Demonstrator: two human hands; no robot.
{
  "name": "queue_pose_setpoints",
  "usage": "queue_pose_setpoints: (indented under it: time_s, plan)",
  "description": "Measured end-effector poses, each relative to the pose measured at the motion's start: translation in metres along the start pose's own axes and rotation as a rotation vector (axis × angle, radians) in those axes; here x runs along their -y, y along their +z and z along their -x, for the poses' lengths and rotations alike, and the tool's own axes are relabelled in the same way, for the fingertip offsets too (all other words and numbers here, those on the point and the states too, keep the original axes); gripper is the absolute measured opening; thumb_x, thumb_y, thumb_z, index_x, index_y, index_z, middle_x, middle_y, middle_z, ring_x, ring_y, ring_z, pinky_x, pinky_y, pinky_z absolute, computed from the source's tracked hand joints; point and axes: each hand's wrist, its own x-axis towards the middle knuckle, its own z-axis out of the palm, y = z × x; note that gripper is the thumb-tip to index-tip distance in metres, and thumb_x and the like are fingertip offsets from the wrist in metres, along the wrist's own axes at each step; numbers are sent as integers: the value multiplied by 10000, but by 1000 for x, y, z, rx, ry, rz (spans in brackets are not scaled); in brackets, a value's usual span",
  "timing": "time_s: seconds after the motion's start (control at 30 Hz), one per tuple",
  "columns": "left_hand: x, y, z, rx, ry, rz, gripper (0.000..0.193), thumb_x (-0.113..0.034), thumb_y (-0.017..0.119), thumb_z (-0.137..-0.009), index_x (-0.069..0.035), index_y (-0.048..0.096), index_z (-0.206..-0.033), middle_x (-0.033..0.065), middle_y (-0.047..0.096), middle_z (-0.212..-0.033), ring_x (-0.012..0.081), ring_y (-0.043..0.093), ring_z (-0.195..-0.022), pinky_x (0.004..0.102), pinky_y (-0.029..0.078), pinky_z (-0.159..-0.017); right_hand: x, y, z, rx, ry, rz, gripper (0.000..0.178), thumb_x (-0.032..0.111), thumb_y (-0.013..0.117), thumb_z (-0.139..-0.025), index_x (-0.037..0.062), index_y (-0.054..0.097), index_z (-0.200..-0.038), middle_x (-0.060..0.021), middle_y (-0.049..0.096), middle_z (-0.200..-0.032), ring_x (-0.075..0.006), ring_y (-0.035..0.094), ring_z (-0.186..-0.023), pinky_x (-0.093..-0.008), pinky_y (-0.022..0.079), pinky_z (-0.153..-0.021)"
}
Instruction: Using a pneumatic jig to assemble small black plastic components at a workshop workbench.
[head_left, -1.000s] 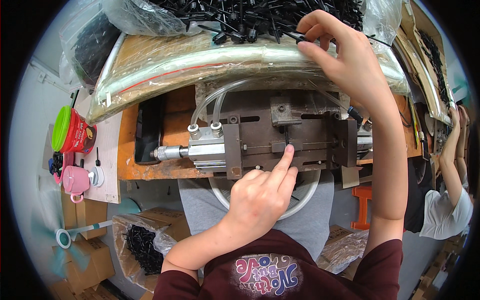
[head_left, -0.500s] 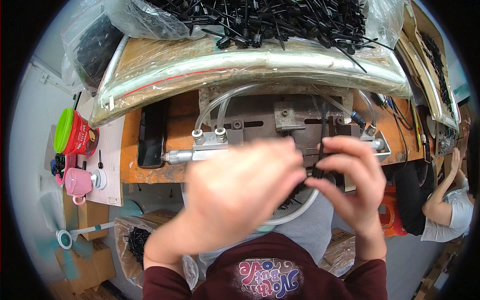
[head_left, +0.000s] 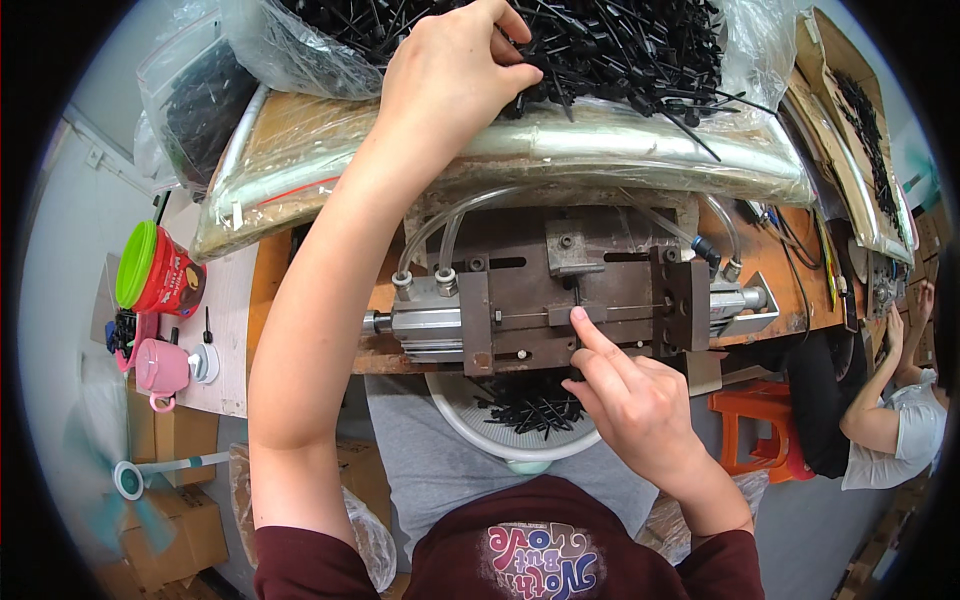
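Observation:
My left hand (head_left: 455,70) reaches over the big heap of black plastic cable ties (head_left: 630,60). Its thumb and forefinger are apart at the heap's front, and nothing is visible between them. Below, my right hand (head_left: 635,400) is at the middle of a dark metal clamping fixture (head_left: 530,270). Its forefinger presses on a thin black cable tie (head_left: 577,294) standing in the fixture's centre slot. The other fingers are curled, and the thumb sits close to the tie's lower end, partly hidden.
A white mesh basket (head_left: 455,415) with black ties rests at my lap under the fixture. Air cylinders (head_left: 425,325) with clear hoses (head_left: 450,235) flank it. At left stand a red bucket (head_left: 175,285) and pink cup (head_left: 162,365); at right, an orange stool (head_left: 740,405) and another person (head_left: 895,420).
My left hand has gone from beside my right hand up to the heap. My right hand has lowered the black cable tie into the fixture, leaving the fixture and basket more visible.

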Motion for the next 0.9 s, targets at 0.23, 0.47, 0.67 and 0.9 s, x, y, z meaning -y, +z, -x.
queue_pose_setpoints:
  time_s: [0.23,0.47,0.67,0.9]
  plan:
    - [-3,-24,51,-33,192,-48,193,-107,790,-831,-24,746,-1000,12,668,-898,55,629,-747,191,502,-628,-7,-28,-16,74,32,-149,299,121,839,-750,28,666,-975,-138,699,-1232,-179,653,-611,-294,526,-579]
    - [-36,-21,141,84,134,176,354,33,798,-764,-22,742,-1109,127,663,-1263,228,695,-1061,305,607,-813,-53,-53,-115,-410,82,-170,178,108,757,-840,36,697,-991,-82,692,-916,-137,609,-662,-279,486,-592]
    - [-42,17,203,171,213,-64,327,-64,820,-741,-20,727,-1052,211,646,-1314,235,725,-841,304,567,-707,-64,-55,-195,-379,187,103,265,177,705,-860,17,658,-1066,-159,631,-989,-337,598,-1043,-421,501,-908]
    - [-30,55,218,163,273,-248,252,-113,791,-752,-36,720,-981,168,656,-1321,154,647,-617,261,517,-603,-83,-43,-188,-299,205,-89,260,196,807,-812,32,690,-976,-42,610,-815,-102,566,-667,-278,473,-637]
